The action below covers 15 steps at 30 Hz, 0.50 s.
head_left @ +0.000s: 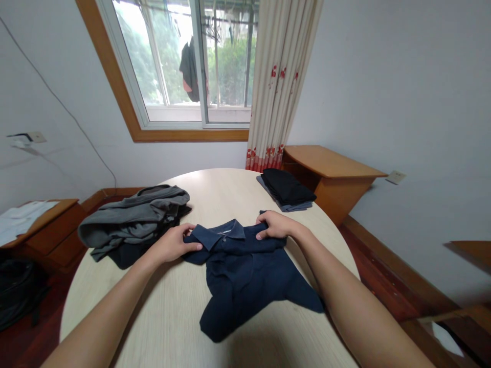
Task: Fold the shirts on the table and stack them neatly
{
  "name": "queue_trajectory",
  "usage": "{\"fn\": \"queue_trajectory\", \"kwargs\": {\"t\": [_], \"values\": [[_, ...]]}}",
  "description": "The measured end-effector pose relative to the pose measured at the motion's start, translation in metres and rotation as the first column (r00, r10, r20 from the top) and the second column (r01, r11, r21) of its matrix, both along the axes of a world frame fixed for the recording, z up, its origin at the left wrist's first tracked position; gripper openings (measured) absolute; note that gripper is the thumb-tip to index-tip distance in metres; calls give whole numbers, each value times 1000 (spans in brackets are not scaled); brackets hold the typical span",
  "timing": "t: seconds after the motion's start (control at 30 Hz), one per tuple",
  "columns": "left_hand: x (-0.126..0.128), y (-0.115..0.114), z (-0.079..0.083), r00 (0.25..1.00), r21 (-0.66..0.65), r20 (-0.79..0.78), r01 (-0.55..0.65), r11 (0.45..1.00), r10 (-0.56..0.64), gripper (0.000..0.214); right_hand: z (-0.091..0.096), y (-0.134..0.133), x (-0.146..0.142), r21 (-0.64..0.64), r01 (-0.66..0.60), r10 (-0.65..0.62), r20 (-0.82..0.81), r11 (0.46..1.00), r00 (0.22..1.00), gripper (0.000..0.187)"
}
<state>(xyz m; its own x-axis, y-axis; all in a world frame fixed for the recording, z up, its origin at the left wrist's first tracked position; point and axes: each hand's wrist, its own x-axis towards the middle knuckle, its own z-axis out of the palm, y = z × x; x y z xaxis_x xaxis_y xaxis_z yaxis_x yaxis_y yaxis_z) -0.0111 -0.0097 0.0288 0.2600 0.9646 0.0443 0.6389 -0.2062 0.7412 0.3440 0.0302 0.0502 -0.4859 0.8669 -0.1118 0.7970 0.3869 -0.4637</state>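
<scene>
A navy collared polo shirt (pixel 249 271) lies front up on the round table (pixel 161 312), its collar at the far side and its lower part bunched toward me. My left hand (pixel 178 243) grips the shirt beside the collar on the left, thumb on top of the cloth. At the right shoulder my right hand (pixel 274 225) pinches the fabric between thumb and fingers. Beyond my left hand sits a loose heap of grey and black clothes (pixel 134 220). A stack of folded dark clothes (pixel 287 189) rests near the table's far right edge.
Behind the table on the right stands a wooden desk (pixel 330 161), next to a patterned curtain (pixel 284 76) and a window (pixel 226 66). A low wooden cabinet (pixel 61 235) with papers is on the left, with a black bag (pixel 17 291) on the floor.
</scene>
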Motion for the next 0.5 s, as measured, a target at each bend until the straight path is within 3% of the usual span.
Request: {"fn": "queue_trajectory", "kwargs": {"t": [0.13, 0.33, 0.4, 0.5], "values": [[-1, 2, -2, 1000, -41, -26, 14, 999, -15, 32, -4, 5, 2, 194, 10, -2, -40, 981, 999, 11], [-1, 0, 7, 993, 203, 56, -114, 972, 105, 31, -10, 12, 9, 386, 92, -22, -183, 918, 983, 11], [-1, -2, 11, 986, 277, 76, -164, 947, 148, 33, -9, 13, 10, 458, 175, -57, -260, 872, 964, 14], [-1, -5, 14, 971, 363, 81, -240, 901, 226, 33, -5, 12, 11, 585, 351, -99, -418, 731, 903, 16]]}}
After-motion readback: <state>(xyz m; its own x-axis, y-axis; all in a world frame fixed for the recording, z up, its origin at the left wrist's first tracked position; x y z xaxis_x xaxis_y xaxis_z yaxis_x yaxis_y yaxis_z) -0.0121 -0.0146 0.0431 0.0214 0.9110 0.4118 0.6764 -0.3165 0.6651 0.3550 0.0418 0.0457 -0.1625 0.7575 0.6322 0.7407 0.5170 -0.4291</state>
